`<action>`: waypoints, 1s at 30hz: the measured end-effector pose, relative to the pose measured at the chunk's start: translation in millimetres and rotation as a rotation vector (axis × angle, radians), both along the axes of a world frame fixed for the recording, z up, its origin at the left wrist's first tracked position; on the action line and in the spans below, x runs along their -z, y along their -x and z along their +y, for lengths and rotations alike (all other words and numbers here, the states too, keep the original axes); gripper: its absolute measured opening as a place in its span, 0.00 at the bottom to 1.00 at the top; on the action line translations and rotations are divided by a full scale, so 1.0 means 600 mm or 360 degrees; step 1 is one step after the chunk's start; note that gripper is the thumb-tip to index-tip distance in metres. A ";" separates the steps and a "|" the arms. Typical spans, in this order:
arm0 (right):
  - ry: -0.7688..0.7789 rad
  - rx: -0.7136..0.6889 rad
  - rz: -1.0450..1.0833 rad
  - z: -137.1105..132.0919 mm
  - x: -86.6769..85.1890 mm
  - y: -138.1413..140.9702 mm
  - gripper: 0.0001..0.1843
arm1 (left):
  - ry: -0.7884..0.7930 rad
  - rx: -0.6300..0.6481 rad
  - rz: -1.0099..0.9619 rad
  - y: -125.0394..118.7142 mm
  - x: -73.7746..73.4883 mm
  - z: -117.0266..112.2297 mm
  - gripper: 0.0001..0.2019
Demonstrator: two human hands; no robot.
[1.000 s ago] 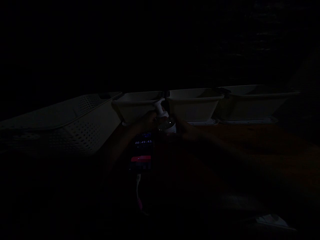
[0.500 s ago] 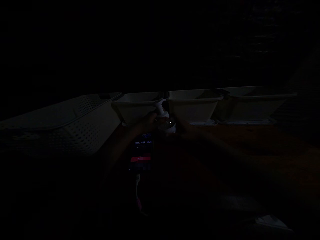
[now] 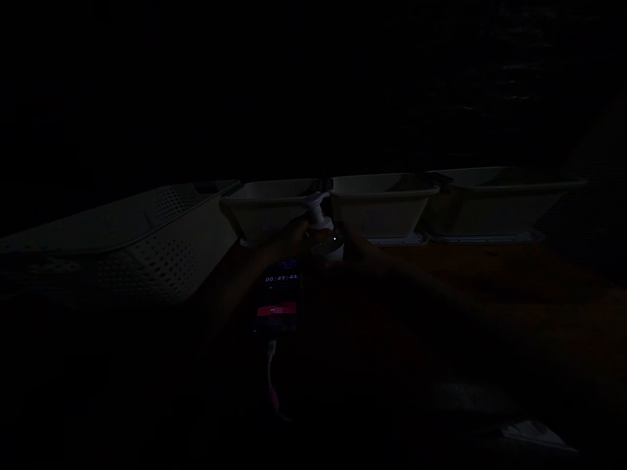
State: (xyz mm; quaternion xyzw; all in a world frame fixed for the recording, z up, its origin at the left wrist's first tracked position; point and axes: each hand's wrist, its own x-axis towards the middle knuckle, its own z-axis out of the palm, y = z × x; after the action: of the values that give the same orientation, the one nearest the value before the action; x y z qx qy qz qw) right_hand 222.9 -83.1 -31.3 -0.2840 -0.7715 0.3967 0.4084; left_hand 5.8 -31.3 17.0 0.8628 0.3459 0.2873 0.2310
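Observation:
Very little light falls on the scene. A pump bottle [image 3: 332, 250] with a white pump head [image 3: 316, 210] stands nearly upright in the middle, a small glint on its clear-looking body. My left hand [image 3: 294, 236] is closed around its left side, just below the pump collar. From the right, my right hand [image 3: 356, 248] holds the bottle's other side; its fingers are mostly lost in the dark. Below my left hand lies a phone [image 3: 277, 297] with a lit timer.
Pale bins [image 3: 274, 209] line the back of the wooden table [image 3: 470, 281], continuing to the right. A perforated basket [image 3: 161, 261] stands at the left. From the phone a white cable [image 3: 269, 372] runs toward me. Some pale flat item [image 3: 536, 433] lies at lower right.
The pump bottle sits slightly more upright, its head shifted a little right between my hands. The timer has advanced by one second. The view has moved slightly.

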 end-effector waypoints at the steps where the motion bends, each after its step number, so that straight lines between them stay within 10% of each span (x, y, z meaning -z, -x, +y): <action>1: 0.0018 0.0006 0.0002 0.000 0.000 -0.001 0.63 | -0.0001 -0.0007 0.0009 0.000 -0.001 -0.002 0.35; 13: 0.0241 0.0102 -0.0049 -0.022 -0.024 0.008 0.34 | 0.0089 -0.0328 0.0150 -0.007 -0.012 -0.025 0.34; 30: 0.0202 0.0068 -0.0056 -0.029 -0.034 0.011 0.33 | 0.0112 -0.0364 0.0100 -0.007 -0.006 -0.016 0.34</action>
State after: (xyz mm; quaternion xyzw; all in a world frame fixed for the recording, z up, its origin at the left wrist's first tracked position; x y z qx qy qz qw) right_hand 216.3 -100.2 -10.9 -0.3327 -0.7455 0.4310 0.3845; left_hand 10.3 -41.1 20.8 0.8177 0.4590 0.2722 0.2160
